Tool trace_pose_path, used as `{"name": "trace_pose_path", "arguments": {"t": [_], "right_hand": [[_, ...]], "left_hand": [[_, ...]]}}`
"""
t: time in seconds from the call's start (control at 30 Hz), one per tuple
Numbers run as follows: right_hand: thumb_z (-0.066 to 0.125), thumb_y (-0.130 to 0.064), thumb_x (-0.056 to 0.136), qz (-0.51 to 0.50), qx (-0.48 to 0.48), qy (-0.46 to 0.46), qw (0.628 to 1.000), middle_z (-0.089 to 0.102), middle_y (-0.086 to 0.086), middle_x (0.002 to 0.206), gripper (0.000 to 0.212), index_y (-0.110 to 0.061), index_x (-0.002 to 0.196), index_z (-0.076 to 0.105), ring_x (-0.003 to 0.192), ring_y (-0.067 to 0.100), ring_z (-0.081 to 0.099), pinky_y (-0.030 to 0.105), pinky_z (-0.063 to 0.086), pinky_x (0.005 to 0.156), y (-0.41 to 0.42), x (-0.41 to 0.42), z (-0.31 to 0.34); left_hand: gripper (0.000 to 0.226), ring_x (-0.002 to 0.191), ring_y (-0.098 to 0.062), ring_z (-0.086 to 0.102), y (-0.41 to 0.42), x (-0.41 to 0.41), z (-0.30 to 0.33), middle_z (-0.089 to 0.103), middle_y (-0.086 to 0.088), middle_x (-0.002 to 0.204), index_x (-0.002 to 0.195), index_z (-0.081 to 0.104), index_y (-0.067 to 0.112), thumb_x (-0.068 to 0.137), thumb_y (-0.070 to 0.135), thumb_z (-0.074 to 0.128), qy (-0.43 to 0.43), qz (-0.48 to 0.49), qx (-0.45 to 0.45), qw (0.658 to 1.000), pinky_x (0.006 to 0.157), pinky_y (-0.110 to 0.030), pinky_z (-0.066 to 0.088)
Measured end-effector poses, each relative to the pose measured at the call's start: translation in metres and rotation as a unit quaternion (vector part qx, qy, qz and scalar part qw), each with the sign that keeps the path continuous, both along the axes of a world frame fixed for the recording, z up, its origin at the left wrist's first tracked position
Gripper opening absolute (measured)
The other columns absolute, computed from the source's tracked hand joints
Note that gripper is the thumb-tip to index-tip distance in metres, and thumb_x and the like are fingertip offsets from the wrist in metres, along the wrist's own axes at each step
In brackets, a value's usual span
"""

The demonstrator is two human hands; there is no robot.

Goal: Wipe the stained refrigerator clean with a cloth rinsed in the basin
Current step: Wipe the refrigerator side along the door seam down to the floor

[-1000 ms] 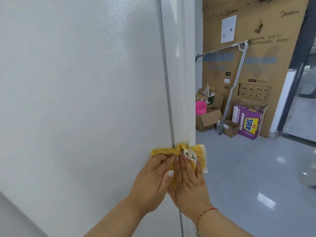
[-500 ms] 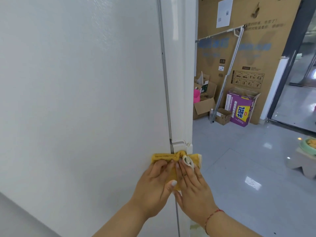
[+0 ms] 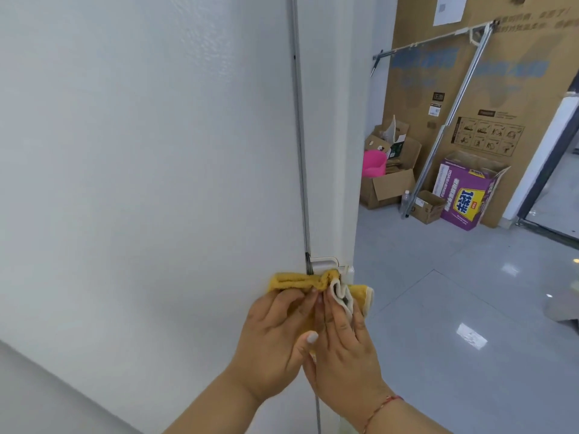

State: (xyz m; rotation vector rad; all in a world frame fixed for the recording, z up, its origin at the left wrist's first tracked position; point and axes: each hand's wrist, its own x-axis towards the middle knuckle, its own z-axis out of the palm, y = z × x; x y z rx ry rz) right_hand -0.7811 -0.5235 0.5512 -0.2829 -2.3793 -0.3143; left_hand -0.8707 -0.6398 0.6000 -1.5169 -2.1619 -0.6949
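The white refrigerator (image 3: pixel 156 151) fills the left half of the view, with a grey vertical seam (image 3: pixel 299 136) running down between its side and door edge. A bunched yellow cloth (image 3: pixel 291 282) with a white trim lies across that seam, just below a small white hinge bracket (image 3: pixel 324 263). My left hand (image 3: pixel 275 343) presses the cloth's left part against the panel with its fingers laid flat. My right hand (image 3: pixel 344 349), a red string on its wrist, presses the right part at the fridge's edge. No stain or basin is visible.
To the right lies a glossy grey floor (image 3: pixel 454 308). Against the far cardboard wall (image 3: pixel 501 73) stand open cardboard boxes (image 3: pixel 388 186), a pink bucket (image 3: pixel 373 164), a purple carton (image 3: pixel 463 195), a small bottle (image 3: pixel 405 197) and a leaning metal rack (image 3: pixel 448 120).
Both hands have slid the cloth a little down the seam, so the white hinge bracket now shows above it. My view has also tilted and shifted.
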Motion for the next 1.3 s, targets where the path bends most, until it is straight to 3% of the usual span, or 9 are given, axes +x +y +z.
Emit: {"name": "trace_pose_path", "arguments": {"t": [0.23, 0.37, 0.6, 0.8, 0.93, 1.13, 1.3], "right_hand": [[0.017, -0.044, 0.098, 0.005, -0.043, -0.046, 0.998, 0.017, 0.017, 0.154, 0.066, 0.003, 0.141, 0.032, 0.144, 0.030, 0.016, 0.046, 0.015, 0.115, 0.001, 0.008, -0.036], [0.019, -0.043, 0.097, 0.036, -0.003, -0.041, 0.999, 0.029, 0.020, 0.151, 0.065, 0.005, 0.140, 0.031, 0.147, 0.029, 0.005, 0.046, 0.015, 0.115, 0.012, 0.009, -0.039], [0.031, -0.041, 0.096, 0.062, 0.030, 0.048, 0.996, 0.025, 0.018, 0.150, 0.063, 0.004, 0.139, 0.034, 0.146, 0.027, 0.013, 0.046, 0.014, 0.118, 0.022, -0.005, -0.056], [0.037, -0.043, 0.094, 0.074, 0.048, 0.109, 0.990, 0.021, 0.016, 0.152, 0.066, 0.004, 0.140, 0.032, 0.143, 0.027, 0.024, 0.046, 0.018, 0.118, 0.028, -0.015, -0.089], [0.036, -0.042, 0.093, 0.071, 0.046, 0.141, 0.986, 0.024, 0.015, 0.152, 0.066, 0.003, 0.141, 0.031, 0.144, 0.028, 0.021, 0.047, 0.018, 0.118, 0.028, -0.024, -0.119], [0.032, -0.045, 0.093, 0.074, 0.026, 0.170, 0.982, 0.038, 0.021, 0.146, 0.066, 0.005, 0.137, 0.037, 0.139, 0.031, 0.031, 0.050, 0.022, 0.116, 0.024, -0.032, -0.174], [0.028, -0.046, 0.093, 0.087, 0.036, 0.178, 0.980, 0.035, 0.025, 0.148, 0.069, 0.007, 0.137, 0.036, 0.139, 0.035, 0.029, 0.051, 0.021, 0.116, 0.027, -0.034, -0.210]], "left_hand": [[0.051, 0.115, -0.010, 0.043, -0.001, 0.008, -0.032, 0.046, 0.009, 0.124, 0.138, 0.047, 0.023, 0.102, 0.046, 0.020, -0.044, 0.018, -0.016, 0.999, 0.104, -0.019, 0.026], [0.053, 0.113, -0.011, 0.042, 0.002, 0.013, -0.040, 0.045, 0.008, 0.122, 0.134, 0.052, 0.020, 0.101, 0.045, 0.019, -0.052, 0.041, 0.008, 0.998, 0.104, -0.018, 0.025], [0.055, 0.111, -0.006, 0.039, 0.010, 0.005, -0.066, 0.045, 0.007, 0.121, 0.135, 0.051, 0.019, 0.102, 0.047, 0.017, -0.033, 0.034, 0.076, 0.996, 0.099, -0.029, 0.034], [0.054, 0.114, 0.001, 0.031, 0.017, 0.002, -0.100, 0.043, 0.007, 0.122, 0.137, 0.046, 0.020, 0.101, 0.047, 0.016, -0.005, 0.033, 0.119, 0.992, 0.101, -0.027, 0.031], [0.056, 0.114, 0.000, 0.032, 0.020, -0.003, -0.125, 0.043, 0.006, 0.120, 0.135, 0.049, 0.018, 0.102, 0.048, 0.015, 0.022, 0.030, 0.137, 0.990, 0.101, -0.025, 0.029], [0.055, 0.114, 0.002, 0.032, 0.020, -0.009, -0.174, 0.044, 0.008, 0.119, 0.133, 0.052, 0.023, 0.101, 0.048, 0.014, 0.058, 0.021, 0.136, 0.989, 0.102, -0.022, 0.026], [0.056, 0.115, 0.003, 0.033, 0.026, -0.011, -0.216, 0.044, 0.009, 0.116, 0.130, 0.054, 0.023, 0.101, 0.049, 0.014, 0.061, 0.016, 0.185, 0.981, 0.097, -0.026, 0.032]]}}
